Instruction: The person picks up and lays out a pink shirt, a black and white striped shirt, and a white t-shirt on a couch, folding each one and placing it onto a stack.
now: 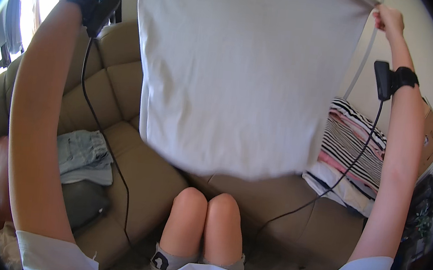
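A white cloth point(238, 78), which looks like a garment or a sheet, hangs spread out in front of me with its lower edge blurred. My right hand point(390, 22) is closed on its upper right corner at the top right. My left forearm point(43, 89) reaches up past the cloth's left side. My left hand is beyond the top edge of the picture, so its grip is hidden. The cloth's top edge is partly cut off too. Below the cloth's hem are my bare knees point(205, 221).
A brown leather corner sofa point(146, 159) surrounds the cloth. On its left lie folded light denim point(85, 157) and a dark folded cloth point(84, 204). At right stands a stack of folded striped clothes point(351, 149). Black cables point(120, 166) run down from both wrist devices point(383, 79).
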`<state>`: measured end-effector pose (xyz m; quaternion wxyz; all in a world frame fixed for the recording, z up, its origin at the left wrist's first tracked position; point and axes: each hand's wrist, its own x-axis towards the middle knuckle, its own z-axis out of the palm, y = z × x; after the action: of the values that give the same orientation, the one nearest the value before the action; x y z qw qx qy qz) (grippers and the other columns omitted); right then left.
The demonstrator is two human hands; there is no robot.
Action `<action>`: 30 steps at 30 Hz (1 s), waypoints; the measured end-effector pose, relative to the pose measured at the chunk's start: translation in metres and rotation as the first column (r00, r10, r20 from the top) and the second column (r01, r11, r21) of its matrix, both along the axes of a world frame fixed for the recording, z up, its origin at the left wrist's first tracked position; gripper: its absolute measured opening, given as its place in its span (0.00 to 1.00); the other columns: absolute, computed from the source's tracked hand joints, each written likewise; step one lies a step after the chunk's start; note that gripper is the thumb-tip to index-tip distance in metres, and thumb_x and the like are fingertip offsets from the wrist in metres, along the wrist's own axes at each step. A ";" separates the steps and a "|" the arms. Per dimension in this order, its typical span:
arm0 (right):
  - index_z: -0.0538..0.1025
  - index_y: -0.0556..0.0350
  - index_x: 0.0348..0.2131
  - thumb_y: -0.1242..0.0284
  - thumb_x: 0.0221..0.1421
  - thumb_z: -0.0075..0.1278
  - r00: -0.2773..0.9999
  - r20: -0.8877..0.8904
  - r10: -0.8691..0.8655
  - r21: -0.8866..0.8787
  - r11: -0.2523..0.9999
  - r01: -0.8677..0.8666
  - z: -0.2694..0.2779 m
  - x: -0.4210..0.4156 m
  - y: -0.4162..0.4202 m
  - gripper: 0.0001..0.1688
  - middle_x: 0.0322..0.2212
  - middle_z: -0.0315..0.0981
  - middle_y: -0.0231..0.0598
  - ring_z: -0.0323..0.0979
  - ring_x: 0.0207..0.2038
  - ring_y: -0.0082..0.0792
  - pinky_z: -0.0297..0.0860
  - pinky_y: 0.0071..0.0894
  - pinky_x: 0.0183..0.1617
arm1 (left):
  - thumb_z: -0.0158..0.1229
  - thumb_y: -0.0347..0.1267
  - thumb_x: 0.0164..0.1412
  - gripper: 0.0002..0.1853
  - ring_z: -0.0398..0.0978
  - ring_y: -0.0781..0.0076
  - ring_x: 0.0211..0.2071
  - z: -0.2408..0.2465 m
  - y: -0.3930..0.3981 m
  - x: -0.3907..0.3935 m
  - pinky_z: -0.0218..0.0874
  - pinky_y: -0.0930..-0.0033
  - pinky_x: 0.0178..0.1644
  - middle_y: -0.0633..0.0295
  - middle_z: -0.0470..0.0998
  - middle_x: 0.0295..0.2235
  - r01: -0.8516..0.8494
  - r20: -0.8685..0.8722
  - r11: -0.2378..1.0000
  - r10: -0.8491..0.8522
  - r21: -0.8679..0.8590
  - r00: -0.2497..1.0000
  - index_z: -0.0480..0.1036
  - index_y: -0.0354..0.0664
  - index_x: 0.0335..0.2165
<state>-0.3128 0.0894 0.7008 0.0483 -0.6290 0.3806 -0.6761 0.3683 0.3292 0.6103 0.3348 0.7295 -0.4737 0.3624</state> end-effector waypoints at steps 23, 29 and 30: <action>0.75 0.61 0.14 0.73 0.57 0.46 0.922 -0.353 0.158 0.643 0.757 0.117 -0.520 0.003 0.096 0.20 0.09 0.72 0.41 0.72 0.11 0.31 0.66 0.34 0.15 | 0.56 0.28 0.51 0.05 0.76 0.41 0.37 -0.454 0.044 -0.063 0.67 0.46 0.39 0.46 0.78 0.31 0.214 -0.231 0.951 -0.162 0.223 0.959 0.71 0.43 0.30; 0.70 0.60 0.19 0.85 0.50 0.47 0.949 -0.182 0.258 0.828 0.561 0.006 -0.614 0.003 0.156 0.08 0.15 0.74 0.43 0.73 0.13 0.30 0.66 0.32 0.13 | 0.59 0.21 0.44 0.14 0.79 0.47 0.35 -0.546 0.108 -0.059 0.68 0.55 0.39 0.48 0.80 0.33 0.371 -0.533 0.863 -0.147 0.343 0.834 0.71 0.39 0.34; 0.69 0.60 0.20 0.86 0.49 0.47 0.950 -0.186 0.250 0.837 0.547 0.019 -0.610 0.003 0.162 0.08 0.15 0.74 0.43 0.73 0.13 0.30 0.66 0.31 0.13 | 0.58 0.20 0.44 0.14 0.79 0.48 0.34 -0.545 0.114 -0.059 0.68 0.57 0.38 0.49 0.80 0.33 0.402 -0.527 0.854 -0.186 0.330 0.829 0.72 0.39 0.35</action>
<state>-0.3102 0.2518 0.0906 0.3288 -0.6452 0.6139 -0.3142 0.3091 0.4435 0.0650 0.3255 0.7669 -0.5531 0.0013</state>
